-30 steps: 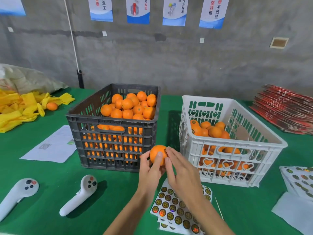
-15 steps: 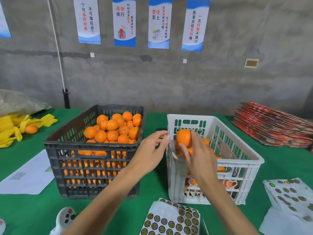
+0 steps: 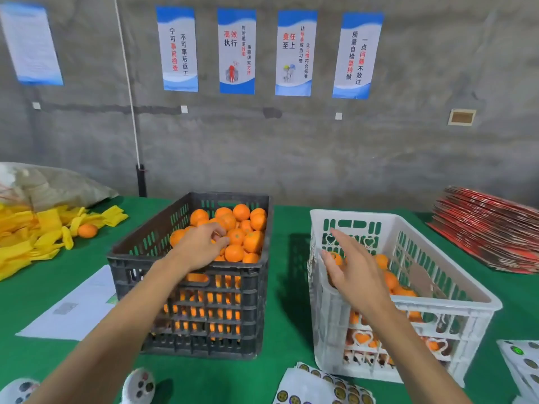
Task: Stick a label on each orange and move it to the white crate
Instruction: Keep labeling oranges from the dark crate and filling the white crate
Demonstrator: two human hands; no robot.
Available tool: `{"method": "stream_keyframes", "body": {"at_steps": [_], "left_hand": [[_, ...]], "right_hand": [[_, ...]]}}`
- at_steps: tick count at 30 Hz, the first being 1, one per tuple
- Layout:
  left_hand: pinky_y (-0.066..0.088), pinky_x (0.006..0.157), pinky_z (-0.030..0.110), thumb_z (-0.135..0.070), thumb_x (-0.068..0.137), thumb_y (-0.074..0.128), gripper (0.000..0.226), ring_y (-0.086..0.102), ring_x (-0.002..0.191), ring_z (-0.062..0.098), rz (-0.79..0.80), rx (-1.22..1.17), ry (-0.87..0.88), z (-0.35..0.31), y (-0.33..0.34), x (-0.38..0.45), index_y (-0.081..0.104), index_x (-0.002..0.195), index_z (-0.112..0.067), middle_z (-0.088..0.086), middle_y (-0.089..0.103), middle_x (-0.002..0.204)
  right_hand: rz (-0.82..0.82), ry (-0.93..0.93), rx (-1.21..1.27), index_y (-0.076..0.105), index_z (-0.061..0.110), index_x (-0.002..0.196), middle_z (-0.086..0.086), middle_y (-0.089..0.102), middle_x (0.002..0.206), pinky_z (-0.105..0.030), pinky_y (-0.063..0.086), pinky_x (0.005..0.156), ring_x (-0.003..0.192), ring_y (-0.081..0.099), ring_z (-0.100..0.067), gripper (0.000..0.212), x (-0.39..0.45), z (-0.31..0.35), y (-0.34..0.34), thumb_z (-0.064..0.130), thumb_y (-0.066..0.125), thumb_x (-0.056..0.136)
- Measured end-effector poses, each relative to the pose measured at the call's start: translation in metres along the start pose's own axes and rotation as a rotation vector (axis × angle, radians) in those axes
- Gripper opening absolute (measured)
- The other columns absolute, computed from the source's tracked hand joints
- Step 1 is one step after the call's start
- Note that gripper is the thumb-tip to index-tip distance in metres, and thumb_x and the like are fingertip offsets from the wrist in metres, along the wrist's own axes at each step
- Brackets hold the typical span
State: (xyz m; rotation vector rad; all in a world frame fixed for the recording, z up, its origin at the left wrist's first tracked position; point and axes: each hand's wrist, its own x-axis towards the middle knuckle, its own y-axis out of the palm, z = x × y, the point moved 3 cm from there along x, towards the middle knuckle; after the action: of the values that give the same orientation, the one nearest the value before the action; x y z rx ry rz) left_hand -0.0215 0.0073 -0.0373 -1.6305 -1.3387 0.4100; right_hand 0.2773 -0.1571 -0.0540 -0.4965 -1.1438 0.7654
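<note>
Left hand (image 3: 201,246) fingers curl down onto the round, dimpled oranges (image 3: 239,231) heaped in the slatted black crate (image 3: 186,322), grip unclear. Right hand (image 3: 354,275) hangs flat, fingers straight, empty, over the white lattice crate (image 3: 455,319), its oranges just beneath.

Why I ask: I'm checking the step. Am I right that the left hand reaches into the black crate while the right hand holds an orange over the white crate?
Not quite. In the head view the right hand is open and holds nothing over the white crate. The left hand does reach into the black crate.
</note>
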Motion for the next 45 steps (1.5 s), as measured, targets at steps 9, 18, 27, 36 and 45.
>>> {"method": "stream_keyframes", "body": {"at_steps": [9,18,27,36,45], "left_hand": [[0.041,0.114,0.045,-0.053,0.095,0.064,0.056,0.050,0.127,0.026,0.660,0.376,-0.243,0.058,0.019,0.055,0.058,0.143,-0.024,-0.005,0.047,0.138],[0.054,0.102,0.046,-0.071,0.045,0.077,0.103,0.065,0.114,0.029,0.974,0.463,-0.363,0.076,0.024,0.055,0.061,0.137,-0.026,0.004,0.061,0.133],[0.054,0.093,0.044,-0.029,0.081,0.082,0.055,0.060,0.104,0.030,0.332,0.367,-0.081,0.061,0.005,0.059,0.059,0.130,-0.033,0.008,0.059,0.120],[0.046,0.077,0.018,-0.038,0.079,0.084,0.054,0.056,0.085,0.009,-0.398,-0.268,0.245,-0.029,0.000,-0.040,0.057,0.126,-0.040,-0.002,0.047,0.111],[0.054,0.071,0.032,-0.026,0.077,0.083,0.054,0.053,0.094,0.021,-0.411,-0.160,0.425,-0.061,0.081,-0.140,0.065,0.127,-0.018,0.008,0.045,0.117]], "right_hand": [[0.097,-0.069,0.060,0.040,0.023,0.156,0.002,0.051,0.153,-0.030,0.034,0.115,0.141,0.045,-0.016,0.057,0.017,0.047,0.055,0.041,0.052,0.104],[0.157,-0.085,0.034,0.038,0.025,0.156,0.002,0.052,0.152,-0.033,0.040,0.113,0.139,0.047,-0.015,0.058,0.022,0.043,0.086,0.044,0.051,0.103],[0.206,-0.080,0.196,0.044,0.024,0.153,0.005,0.052,0.151,-0.030,0.035,0.114,0.140,0.044,-0.012,0.052,-0.007,0.054,0.083,0.040,0.052,0.104],[0.280,-0.046,0.282,0.051,0.026,0.147,0.010,0.055,0.147,-0.022,0.033,0.112,0.136,0.047,-0.005,0.045,-0.053,0.057,0.085,0.039,0.054,0.104],[0.402,0.059,0.270,0.075,0.021,0.110,0.015,0.062,0.095,-0.029,0.044,0.074,0.086,0.056,-0.003,0.018,-0.119,0.025,0.102,0.029,0.062,0.100]]}}
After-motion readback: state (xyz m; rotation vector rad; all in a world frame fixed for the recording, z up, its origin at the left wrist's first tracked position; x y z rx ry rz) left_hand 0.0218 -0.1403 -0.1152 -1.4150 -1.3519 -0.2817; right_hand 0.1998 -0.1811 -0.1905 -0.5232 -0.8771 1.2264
